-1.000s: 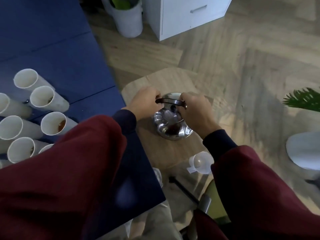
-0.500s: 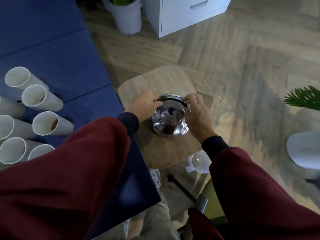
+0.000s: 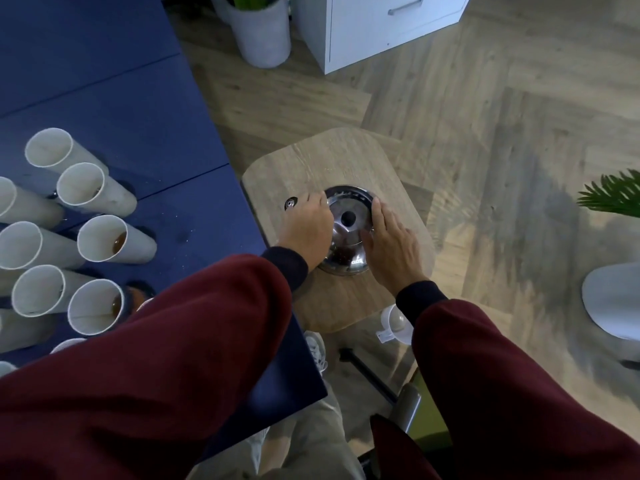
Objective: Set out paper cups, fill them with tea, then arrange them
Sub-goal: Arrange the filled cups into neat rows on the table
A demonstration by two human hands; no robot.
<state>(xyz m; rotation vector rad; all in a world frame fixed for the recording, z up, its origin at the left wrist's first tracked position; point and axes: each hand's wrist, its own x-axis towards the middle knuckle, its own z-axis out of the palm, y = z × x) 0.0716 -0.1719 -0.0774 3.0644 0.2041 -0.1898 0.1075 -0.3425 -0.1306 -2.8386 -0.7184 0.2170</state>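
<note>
Blue table (image 3: 121, 98), paper cups (image 3: 97, 237) with tea (image 3: 119, 242)

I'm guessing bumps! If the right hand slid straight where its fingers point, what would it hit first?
Probably nothing: the right hand lies beside the kettle, fingers pointing away from the person, and ahead shows only bare stool top, then floor. Depth is unclear.

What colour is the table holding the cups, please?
The table is dark blue; the head view shows it.

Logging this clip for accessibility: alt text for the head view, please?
The left hand and right hand rest against the sides of a steel kettle on a small wooden stool. To the left, paper cups stand on a blue table, some holding tea.
</note>
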